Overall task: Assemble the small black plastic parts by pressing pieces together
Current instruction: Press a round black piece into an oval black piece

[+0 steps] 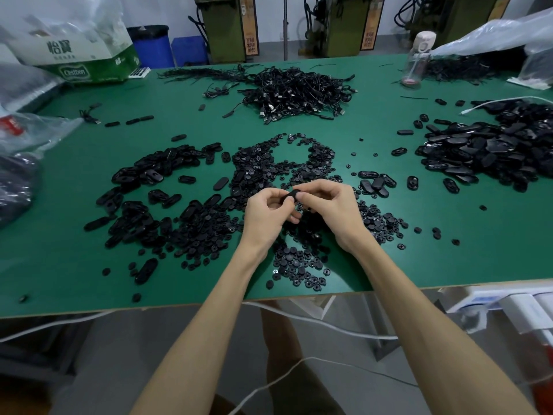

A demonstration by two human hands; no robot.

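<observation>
Pinching from both sides, the left hand [267, 213] and the right hand [328, 209] met over the middle of the green counter [389, 265], each grip closed by thumb and fingers on one small black oval part [292, 195] held between them, just above the heap of round black discs [302, 259]. Whether a second piece sat inside the oval part could not be told, since the fingers covered most of it.

Taking that heap of discs as the landmark: it spread under and around both hands, reaching toward the counter's near edge. To its left lay a loose pile of black oval shells [149, 202], some overlapping the discs. Beyond it, toward the far side of the counter, sat a tangled pile of black cables [299, 91]. To its right and well apart lay a larger pile of oval housings [490, 148], with a white cable [505, 100] curving over its far edge. Far left of the discs, at the counter's back corner, stood a green and white cardboard box [86, 61]; far right and back stood a clear water bottle [417, 59] beside a plastic bag [490, 37].
</observation>
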